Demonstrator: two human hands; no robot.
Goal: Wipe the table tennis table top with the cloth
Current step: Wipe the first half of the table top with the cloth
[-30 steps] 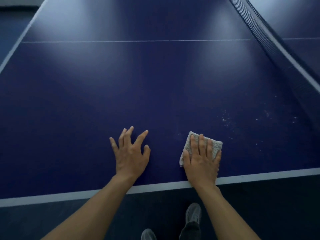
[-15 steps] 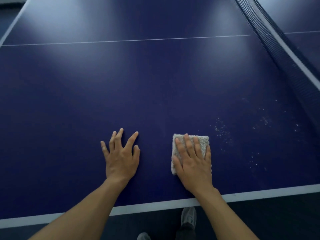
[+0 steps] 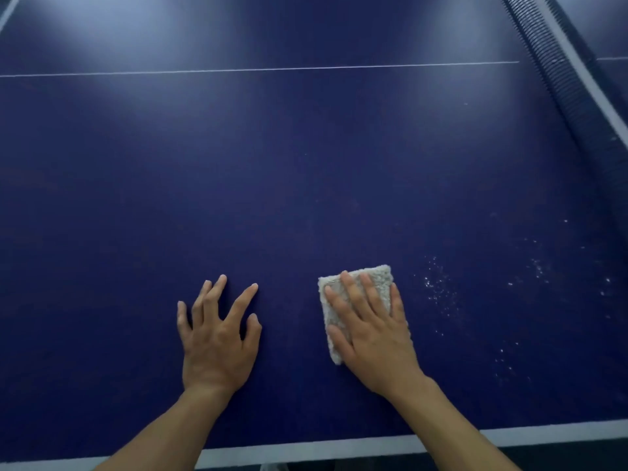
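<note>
Table tennis table top [image 3: 306, 171], dark blue and lightly glossy, is seen filling nearly the whole view, with pale reflections spread across its far part. A net [image 3: 574, 96] is seen running diagonally along the upper right. A broad white edge line [image 3: 306, 452] is drawn along the near side, and a thin white centre line [image 3: 258, 69] is drawn across the far part.

The left hand [image 3: 217, 338] is laid on the bare surface near the front edge, its fingers straight and spread wide, with nothing held. The right hand [image 3: 370, 331] is placed just beside it, well apart from the net, with straight fingers pressed flat on the cloth [image 3: 382, 278]. The cloth, pale, nubby and folded into a small rectangle, is kept flat against the table top under the right palm, its far and left edges left uncovered. White specks [image 3: 438, 287] are scattered on the surface just to the right of the cloth, and more are strewn further right.
</note>
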